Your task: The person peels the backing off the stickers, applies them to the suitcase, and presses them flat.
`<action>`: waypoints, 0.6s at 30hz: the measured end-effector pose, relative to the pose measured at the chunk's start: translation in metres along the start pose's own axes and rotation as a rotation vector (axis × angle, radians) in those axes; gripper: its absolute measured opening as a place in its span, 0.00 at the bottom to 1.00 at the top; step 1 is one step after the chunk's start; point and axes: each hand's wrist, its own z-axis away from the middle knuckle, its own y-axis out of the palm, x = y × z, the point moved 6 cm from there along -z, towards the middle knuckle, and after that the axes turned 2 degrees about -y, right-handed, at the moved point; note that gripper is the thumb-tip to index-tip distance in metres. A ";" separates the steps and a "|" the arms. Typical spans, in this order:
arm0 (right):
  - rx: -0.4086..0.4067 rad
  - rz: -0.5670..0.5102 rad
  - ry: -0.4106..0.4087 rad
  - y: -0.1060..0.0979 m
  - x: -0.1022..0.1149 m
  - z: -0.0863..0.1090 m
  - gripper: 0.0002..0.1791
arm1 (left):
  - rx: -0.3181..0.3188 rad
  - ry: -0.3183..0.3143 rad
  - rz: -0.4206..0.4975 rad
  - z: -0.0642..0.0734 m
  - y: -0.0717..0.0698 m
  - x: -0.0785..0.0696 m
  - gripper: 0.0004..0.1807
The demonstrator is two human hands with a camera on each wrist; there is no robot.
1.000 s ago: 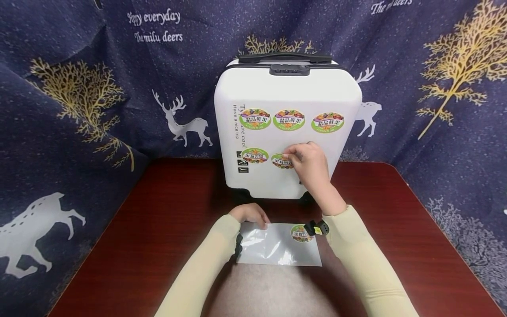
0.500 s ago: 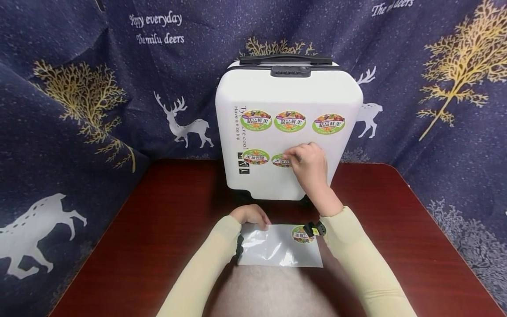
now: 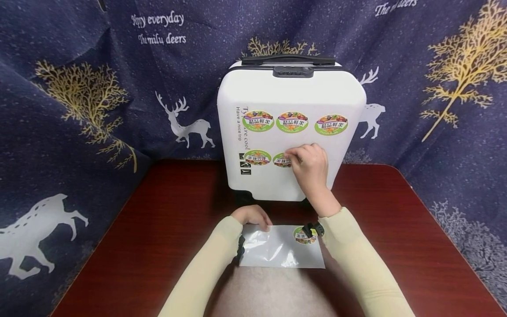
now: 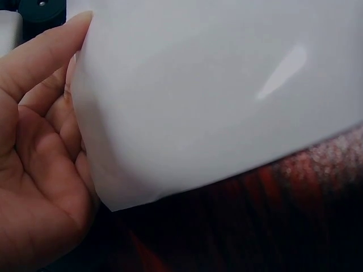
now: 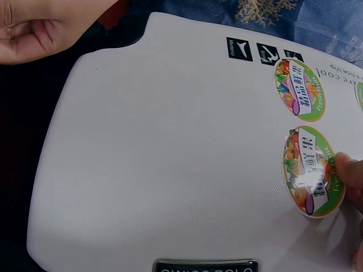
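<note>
A white suitcase point(image 3: 297, 92) stands upright on the table, fruit stickers in two rows on its front. My right hand point(image 3: 310, 169) pinches the edge of an oval green sticker point(image 5: 309, 170) in the lower row, with the sticker lying close against the suitcase. Another upside-down sticker point(image 3: 258, 157) sits to its left. Below, my left hand point(image 3: 253, 215) holds the upper left corner of a glossy white backing sheet point(image 3: 277, 253), thumb in front and fingers behind in the left wrist view. One oval sticker point(image 3: 304, 235) shows on the sheet, partly covered by the right wrist's black strap.
Three upright stickers, among them a middle one point(image 3: 292, 122), form the suitcase's upper row. A dark red table point(image 3: 158, 220) lies underneath. Behind hangs a blue curtain point(image 3: 190, 70) with deer and trees. A nameplate point(image 5: 205, 266) is on the suitcase front.
The right wrist has shifted slightly left, while its fingertips stay at the same sticker. The left hand keeps its hold on the sheet. The head view has moved slightly.
</note>
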 end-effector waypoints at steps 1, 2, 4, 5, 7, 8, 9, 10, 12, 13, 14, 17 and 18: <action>-0.008 0.000 0.000 0.000 0.000 0.000 0.08 | 0.000 0.001 -0.002 0.000 0.000 0.000 0.15; -0.016 0.000 -0.002 0.001 0.000 0.001 0.08 | 0.000 0.001 -0.003 0.000 0.000 0.000 0.15; -0.033 -0.003 -0.007 0.001 0.000 0.002 0.08 | -0.002 -0.001 0.009 0.000 0.001 0.000 0.15; -0.042 -0.005 -0.010 0.001 0.000 0.002 0.07 | -0.004 -0.002 0.012 0.000 0.001 0.001 0.15; -0.057 -0.010 -0.015 0.002 -0.001 0.003 0.07 | -0.006 -0.005 0.018 0.000 0.001 0.001 0.15; -0.062 -0.012 -0.016 0.002 -0.001 0.004 0.07 | -0.007 -0.005 0.022 0.000 0.001 0.002 0.15; -0.067 -0.014 -0.017 0.002 -0.001 0.004 0.06 | -0.008 -0.005 0.023 0.000 0.001 0.002 0.15; -0.073 -0.016 -0.018 0.002 -0.001 0.005 0.06 | -0.009 -0.005 0.023 0.000 0.001 0.002 0.14; -0.078 -0.016 -0.020 0.002 -0.001 0.005 0.06 | -0.009 -0.003 0.022 -0.001 0.000 0.002 0.14; -0.080 -0.014 -0.021 0.002 -0.001 0.005 0.06 | -0.010 -0.002 0.021 -0.001 0.000 0.002 0.14; -0.082 -0.013 -0.022 0.002 -0.001 0.005 0.06 | -0.011 0.000 0.021 -0.001 0.000 0.002 0.14; -0.085 -0.018 -0.021 0.002 -0.001 0.006 0.06 | -0.008 0.004 0.018 0.000 0.000 0.001 0.14; -0.086 -0.020 -0.019 0.002 -0.001 0.006 0.06 | -0.007 0.005 0.018 0.000 0.000 0.001 0.15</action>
